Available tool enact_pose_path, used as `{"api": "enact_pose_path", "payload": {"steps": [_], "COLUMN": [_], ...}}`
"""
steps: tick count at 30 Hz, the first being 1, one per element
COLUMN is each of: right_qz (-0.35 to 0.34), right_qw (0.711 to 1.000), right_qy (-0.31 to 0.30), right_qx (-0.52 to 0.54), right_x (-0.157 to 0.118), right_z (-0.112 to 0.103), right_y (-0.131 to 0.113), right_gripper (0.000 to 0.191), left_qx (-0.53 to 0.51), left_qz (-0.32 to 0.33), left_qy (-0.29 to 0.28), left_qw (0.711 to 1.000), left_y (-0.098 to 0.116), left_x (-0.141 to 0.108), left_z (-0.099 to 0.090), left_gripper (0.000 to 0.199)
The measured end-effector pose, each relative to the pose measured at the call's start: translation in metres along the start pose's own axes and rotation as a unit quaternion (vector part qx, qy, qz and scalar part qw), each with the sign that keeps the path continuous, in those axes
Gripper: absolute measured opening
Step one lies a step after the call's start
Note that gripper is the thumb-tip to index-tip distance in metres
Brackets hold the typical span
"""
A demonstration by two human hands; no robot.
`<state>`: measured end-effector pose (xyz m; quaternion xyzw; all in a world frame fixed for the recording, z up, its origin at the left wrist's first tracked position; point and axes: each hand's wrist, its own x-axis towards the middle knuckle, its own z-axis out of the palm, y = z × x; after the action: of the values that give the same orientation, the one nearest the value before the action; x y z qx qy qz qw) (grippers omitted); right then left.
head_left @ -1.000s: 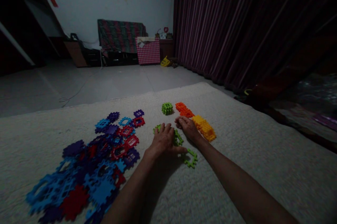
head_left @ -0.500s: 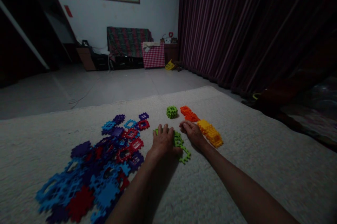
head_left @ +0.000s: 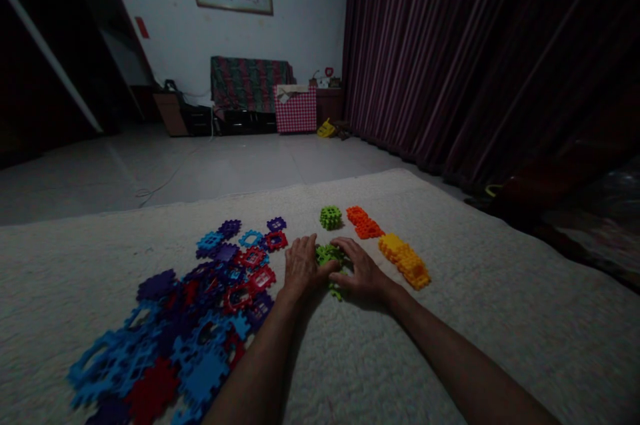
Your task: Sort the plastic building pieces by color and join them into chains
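Between my two hands lies a loose cluster of lime-green plastic interlocking tiles (head_left: 328, 253), square with toothed edges. My left hand (head_left: 303, 268) curves around their left side, thumb reaching in over them. From the right, my right hand (head_left: 364, 273) closes on the same tiles with bent fingers and thumb. Parts of the green tiles are hidden under the fingers. Just beyond is a neat green tile stack (head_left: 331, 217). Orange tiles (head_left: 364, 222) and a row of yellow tiles (head_left: 405, 260) lie to the right of it, nearer my right hand.
A spread-out heap of blue, purple and red tiles (head_left: 203, 305) covers the left of the pale quilted mat (head_left: 400, 358). Past the mat's far edge are the tiled floor (head_left: 240, 165), a checked cloth (head_left: 296, 110) and a low cabinet. Dark curtains (head_left: 415, 58) hang at right.
My right hand has come left and down from beside the orange tiles onto the green ones. My left hand has shifted to their left side, and the green tiles are gathered closer together.
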<state>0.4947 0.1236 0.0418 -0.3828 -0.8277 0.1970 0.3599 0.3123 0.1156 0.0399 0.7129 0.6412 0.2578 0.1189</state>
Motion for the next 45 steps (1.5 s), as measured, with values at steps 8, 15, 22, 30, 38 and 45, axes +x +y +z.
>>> {"api": "enact_pose_path", "payload": {"steps": [8, 15, 22, 30, 38, 45], "right_qz": [0.017, 0.005, 0.007, -0.013, 0.009, -0.014], "right_qw": [0.997, 0.997, 0.997, 0.999, 0.998, 0.998], "right_qy": [-0.026, 0.057, 0.070, 0.039, 0.059, 0.048], "right_qx": [-0.070, -0.045, -0.044, -0.014, 0.011, -0.037], "right_x": [-0.005, 0.001, 0.002, 0.004, 0.007, 0.009], "right_z": [0.005, 0.011, 0.011, 0.014, 0.012, 0.013], "right_y": [-0.001, 0.015, 0.015, 0.013, 0.014, 0.020], "right_gripper": [0.083, 0.064, 0.053, 0.055, 0.048, 0.047], "left_qx": [-0.109, -0.259, -0.278, -0.214, -0.234, -0.260], "left_qz": [-0.035, -0.025, -0.079, -0.043, -0.078, -0.081], "left_qy": [0.105, 0.093, 0.121, 0.115, 0.162, 0.157], "left_qw": [0.988, 0.961, 0.950, 0.969, 0.956, 0.949], "left_y": [-0.005, 0.002, 0.000, -0.003, -0.008, -0.010], "left_x": [0.010, 0.008, 0.014, 0.014, 0.020, 0.022], "left_z": [0.006, 0.002, 0.005, 0.011, 0.012, 0.015], "left_gripper": [0.055, 0.038, 0.037, 0.040, 0.039, 0.039]}}
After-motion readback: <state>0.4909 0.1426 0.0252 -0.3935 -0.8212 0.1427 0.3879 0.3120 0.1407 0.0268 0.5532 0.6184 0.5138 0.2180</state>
